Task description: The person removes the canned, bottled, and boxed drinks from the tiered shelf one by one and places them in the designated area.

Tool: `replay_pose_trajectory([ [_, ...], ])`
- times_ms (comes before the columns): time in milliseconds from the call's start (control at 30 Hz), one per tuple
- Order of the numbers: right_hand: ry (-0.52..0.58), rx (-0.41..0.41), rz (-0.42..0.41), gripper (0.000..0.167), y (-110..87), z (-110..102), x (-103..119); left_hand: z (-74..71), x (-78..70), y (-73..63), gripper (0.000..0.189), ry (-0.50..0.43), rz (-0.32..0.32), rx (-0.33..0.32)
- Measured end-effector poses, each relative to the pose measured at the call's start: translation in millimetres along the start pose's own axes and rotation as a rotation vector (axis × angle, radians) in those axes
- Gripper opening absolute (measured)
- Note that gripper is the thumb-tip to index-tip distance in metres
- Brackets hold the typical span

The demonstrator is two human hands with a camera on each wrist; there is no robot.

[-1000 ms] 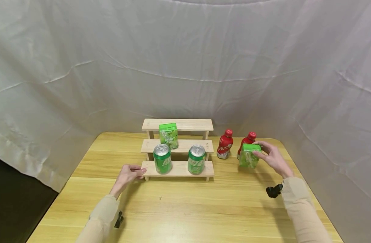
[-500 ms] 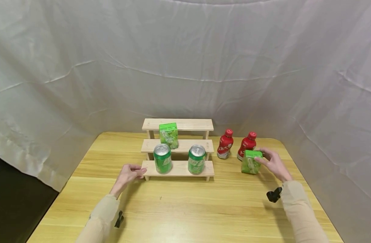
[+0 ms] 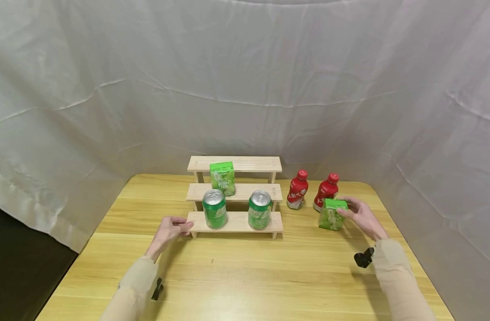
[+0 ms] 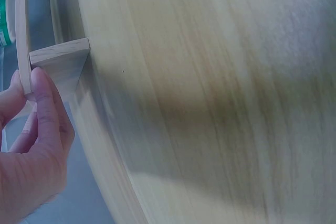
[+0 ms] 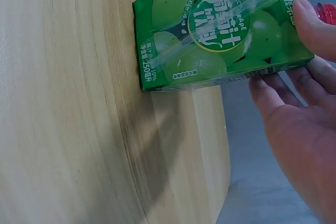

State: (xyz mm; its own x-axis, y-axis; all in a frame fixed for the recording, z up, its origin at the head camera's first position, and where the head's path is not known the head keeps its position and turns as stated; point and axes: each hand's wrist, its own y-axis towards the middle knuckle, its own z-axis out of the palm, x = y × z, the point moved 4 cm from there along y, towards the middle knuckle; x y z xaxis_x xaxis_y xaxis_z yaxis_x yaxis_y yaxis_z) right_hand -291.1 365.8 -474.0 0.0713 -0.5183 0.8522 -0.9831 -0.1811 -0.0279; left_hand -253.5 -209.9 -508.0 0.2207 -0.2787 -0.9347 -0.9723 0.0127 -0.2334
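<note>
My right hand (image 3: 363, 217) holds a green grape juice box (image 3: 332, 215) by its upper part, thumb on the front face and fingers behind. In the right wrist view the juice box (image 5: 220, 30) has a straw in clear wrap across its front, and its bottom end is close to the tabletop. With thumb and fingers, my left hand (image 3: 170, 231) pinches the left end of the lowest board of a three-step wooden shelf (image 3: 234, 227). The left wrist view shows the left hand (image 4: 39, 135) gripping the board's edge (image 4: 22, 30) beside its support leg.
Two green cans (image 3: 214, 209) stand apart on the lowest step. Another juice box (image 3: 222, 179) stands on the middle step. Right of the shelf are two red bottles, one (image 3: 297, 191) near it and one (image 3: 326, 191) just behind the held box. Pale curtains (image 3: 245, 98) surround the table.
My right hand has brought the juice box down and slightly toward me, uncovering more of the right red bottle. The left hand stays on the shelf.
</note>
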Motion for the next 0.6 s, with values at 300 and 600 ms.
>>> replay_pose_trajectory([
  [300,0.013,-0.087,-0.089,0.058,5.6,-1,21,-0.1,-0.9,-0.4,0.045,0.000,0.003,0.008],
  [600,-0.036,-0.147,-0.157,0.053,14.3,4,68,0.1,-0.6,-0.1,0.043,0.007,0.003,0.010],
])
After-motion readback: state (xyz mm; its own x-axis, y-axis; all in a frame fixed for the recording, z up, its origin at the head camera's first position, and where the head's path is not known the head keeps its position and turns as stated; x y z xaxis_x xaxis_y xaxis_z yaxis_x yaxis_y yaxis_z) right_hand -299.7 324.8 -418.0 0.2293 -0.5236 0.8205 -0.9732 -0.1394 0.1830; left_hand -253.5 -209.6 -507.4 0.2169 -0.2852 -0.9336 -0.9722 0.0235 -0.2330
